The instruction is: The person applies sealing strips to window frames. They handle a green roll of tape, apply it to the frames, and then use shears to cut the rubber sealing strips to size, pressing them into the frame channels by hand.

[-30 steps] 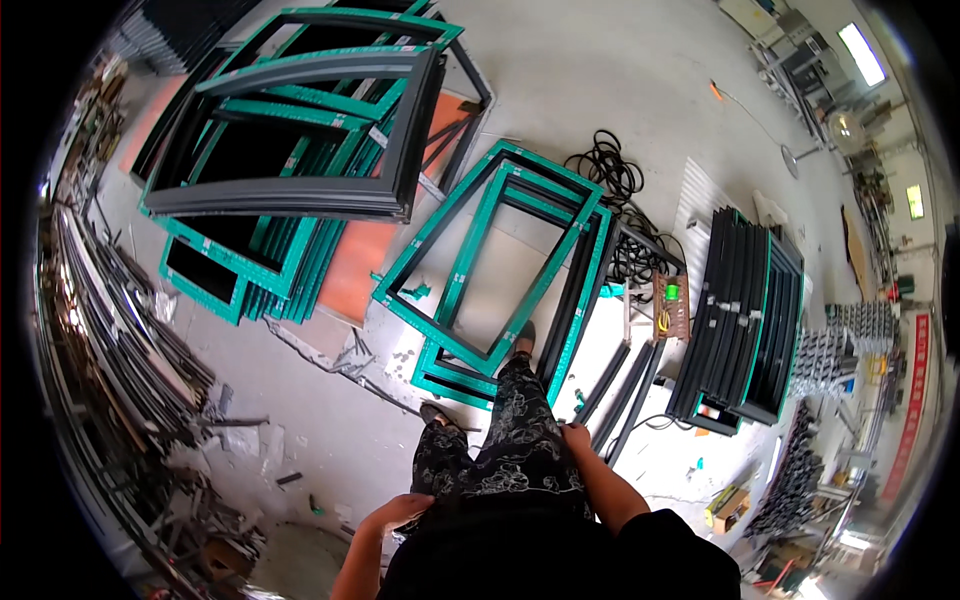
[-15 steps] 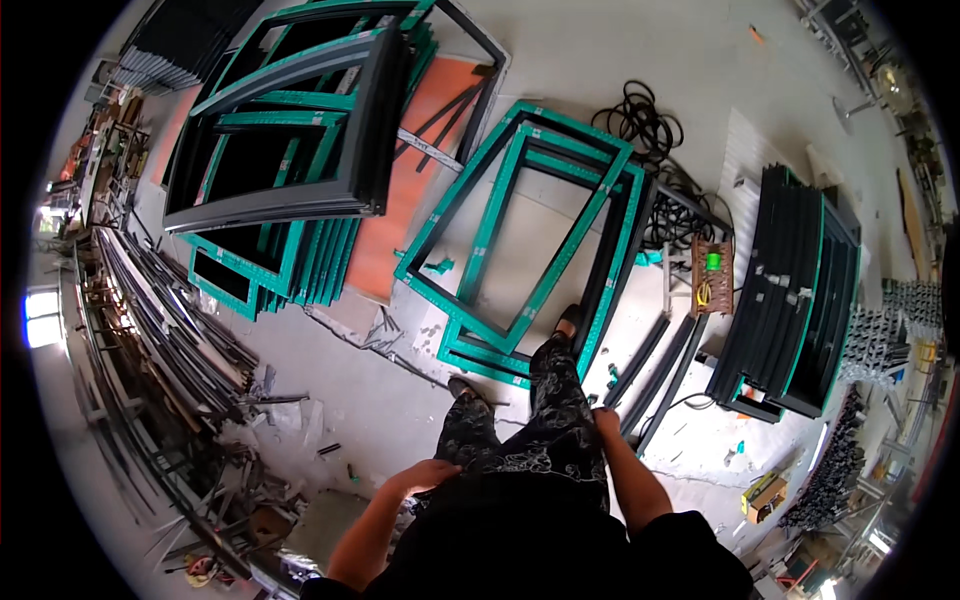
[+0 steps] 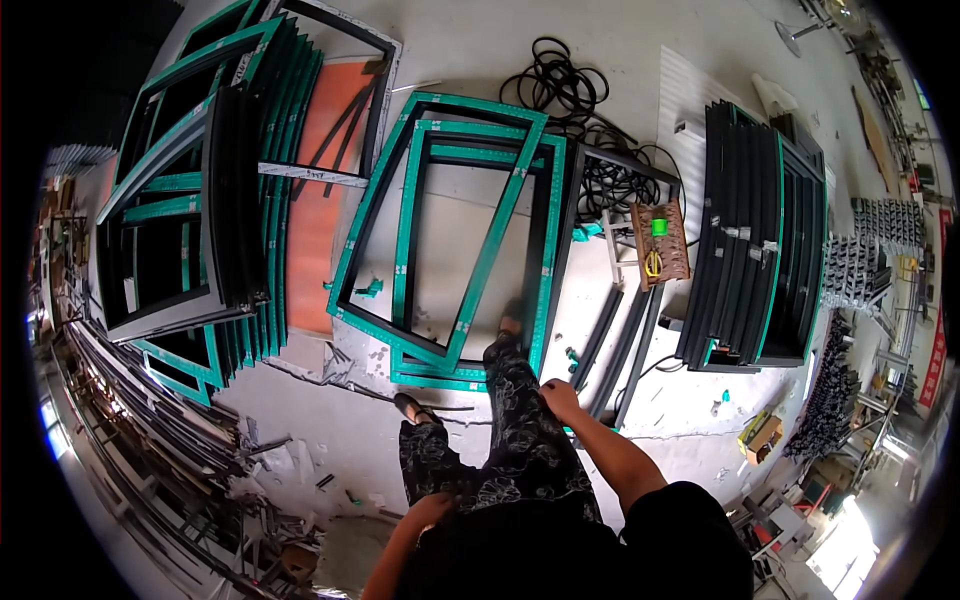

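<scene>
My left hand (image 3: pixel 430 508) is low against my dark patterned trousers (image 3: pixel 535 465), its fingers too hard to make out. Beside my right thigh hangs my right hand (image 3: pixel 560 397), fingers curled in and nothing visible in them. Both hands are apart from the frames. In front of my feet lie overlapping rectangular frames, dark with green protective film: a tilted upper frame (image 3: pixel 352 270) over a lower frame (image 3: pixel 548 250). One foot is at the lower frame's near edge, within or over its opening.
At left, a tall stack of green-filmed frames (image 3: pixel 275 215) stands by an orange board (image 3: pixel 318 240). Black coiled strips (image 3: pixel 560 80) and a brown basket (image 3: pixel 675 240) lie right of the floor frames. Farther right stand stacked dark profiles (image 3: pixel 735 240). Long strips (image 3: pixel 130 450) crowd the left side.
My view has turned, so the floor frames and stacks sit farther left. My right hand appears farther forward along my thigh. My left hand appears lower in view.
</scene>
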Tool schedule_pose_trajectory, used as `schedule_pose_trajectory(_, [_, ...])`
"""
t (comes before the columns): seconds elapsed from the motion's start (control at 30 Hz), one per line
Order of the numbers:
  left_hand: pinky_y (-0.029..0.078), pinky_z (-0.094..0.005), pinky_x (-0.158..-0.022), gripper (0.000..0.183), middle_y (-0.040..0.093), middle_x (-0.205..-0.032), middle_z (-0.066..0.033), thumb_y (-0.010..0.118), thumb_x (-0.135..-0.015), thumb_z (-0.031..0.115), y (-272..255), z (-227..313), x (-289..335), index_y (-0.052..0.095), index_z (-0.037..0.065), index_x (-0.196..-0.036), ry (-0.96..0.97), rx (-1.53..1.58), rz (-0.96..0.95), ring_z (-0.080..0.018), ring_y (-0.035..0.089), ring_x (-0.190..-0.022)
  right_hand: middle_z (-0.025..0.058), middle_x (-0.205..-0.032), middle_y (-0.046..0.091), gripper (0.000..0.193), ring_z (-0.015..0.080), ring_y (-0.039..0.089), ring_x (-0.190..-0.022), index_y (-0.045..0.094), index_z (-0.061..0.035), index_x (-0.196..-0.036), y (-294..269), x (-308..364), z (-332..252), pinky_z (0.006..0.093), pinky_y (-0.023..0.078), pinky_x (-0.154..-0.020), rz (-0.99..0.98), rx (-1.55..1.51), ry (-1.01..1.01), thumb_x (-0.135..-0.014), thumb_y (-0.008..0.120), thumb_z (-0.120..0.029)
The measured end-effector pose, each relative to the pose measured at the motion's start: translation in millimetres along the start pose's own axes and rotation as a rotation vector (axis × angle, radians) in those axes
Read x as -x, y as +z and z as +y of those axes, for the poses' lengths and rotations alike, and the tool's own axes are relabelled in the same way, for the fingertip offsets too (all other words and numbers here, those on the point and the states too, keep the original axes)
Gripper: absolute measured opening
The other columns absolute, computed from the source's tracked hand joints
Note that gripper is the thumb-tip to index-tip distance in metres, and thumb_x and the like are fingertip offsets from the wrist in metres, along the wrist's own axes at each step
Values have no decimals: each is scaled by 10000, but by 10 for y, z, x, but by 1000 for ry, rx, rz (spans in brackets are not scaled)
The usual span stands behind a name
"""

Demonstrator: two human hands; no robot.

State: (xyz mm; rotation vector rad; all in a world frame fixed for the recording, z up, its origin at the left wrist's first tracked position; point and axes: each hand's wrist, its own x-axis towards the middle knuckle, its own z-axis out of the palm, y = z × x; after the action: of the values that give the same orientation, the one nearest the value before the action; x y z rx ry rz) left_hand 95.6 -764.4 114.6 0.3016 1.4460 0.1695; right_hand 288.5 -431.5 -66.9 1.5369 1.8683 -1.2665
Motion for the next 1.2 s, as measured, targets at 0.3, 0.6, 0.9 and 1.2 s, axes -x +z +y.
schedule_pose_trajectory(0.3, [456,-404,-686,432,604,-743,-150,582,-939,433,-749,-577,34,621,11,-857,135,97,158,-234,573,-701,184,-788,640,185,388,618,-791,694,-72,-847,704,617,-1015,499,511,-730,290,270,-219,-774,664,-238])
schedule_pose_trajectory(0.6, [464,-336,-951,472,673,-1140,-131,600,-941,395,-1969,-2030,419,633,8,-1210,219,264,-17,-199,613,-1069,131,-986,628,255,359,573,-982,650,-83,-943,1895,1866,-2479,463,476,-811,364,406,-265,-785,681,-280])
schedule_pose_trajectory(0.9, [414,-330,-1000,571,628,-1233,-149,550,-956,455,-2292,-2501,713,565,-7,-1291,51,94,-386,-225,568,-1145,157,-970,628,259,367,589,-951,646,-52,-982,3257,2369,-2898,467,490,-808,172,53,-420,-803,678,-236])
schedule_pose_trajectory(1.2, [396,-335,-1009,635,602,-1258,-131,620,-901,514,-2232,-2395,894,581,7,-1280,50,-111,-612,-218,535,-1179,92,-1031,629,237,323,559,-1073,694,-121,-900,3471,2648,-1644,464,484,-862,-57,516,-138,-747,692,-302])
